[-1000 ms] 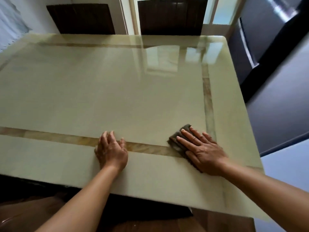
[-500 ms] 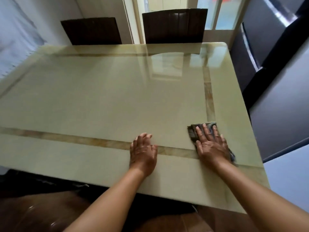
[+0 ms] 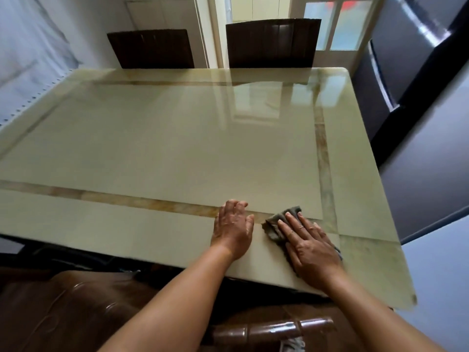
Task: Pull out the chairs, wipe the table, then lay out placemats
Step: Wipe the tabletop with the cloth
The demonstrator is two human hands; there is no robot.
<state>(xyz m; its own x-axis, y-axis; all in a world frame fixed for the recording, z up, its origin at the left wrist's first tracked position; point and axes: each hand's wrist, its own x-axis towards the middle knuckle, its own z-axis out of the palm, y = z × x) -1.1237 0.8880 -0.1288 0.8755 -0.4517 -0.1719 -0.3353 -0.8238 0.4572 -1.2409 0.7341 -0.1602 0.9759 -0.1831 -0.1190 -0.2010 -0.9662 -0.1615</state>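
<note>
- My right hand (image 3: pixel 308 246) is lying flat, fingers spread, pressing down on the cloth (image 3: pixel 278 224) near the tabletop's (image 3: pixel 165 148) near right corner.
- The cloth is showing bunched and grey ahead of my fingertips and to their left, with a small bit peeking out at the right of my palm; the rest is lying hidden under the hand.
- My left hand (image 3: pixel 233 228) is resting palm down on the bare tabletop just beside the cloth, not touching it, fingers loosely together and gripping nothing.
- Both hands are sitting across the brown inlaid stripe (image 3: pixel 114 198) that is running parallel to the near edge.
- I am counting one cloth, one tabletop, two hands.
- Two dark chairs (image 3: pixel 152 48) are standing at the far side, one left and one (image 3: pixel 271 43) right, their backs rising just past the far edge.
- A brown chair back (image 3: pixel 274 330) is showing below the near edge, between my forearms, and more brown upholstery is lying at lower left.
- The near edge is running just behind my wrists; the right edge is lying a little way right of the cloth, beyond a second stripe (image 3: pixel 323 168) that is running toward the far side.
- The glossy surface is stretching open to the left and ahead of my hands, reflecting the window (image 3: pixel 337 24).
- A dark appliance (image 3: pixel 406 59) is standing close along the right side of the tabletop.
</note>
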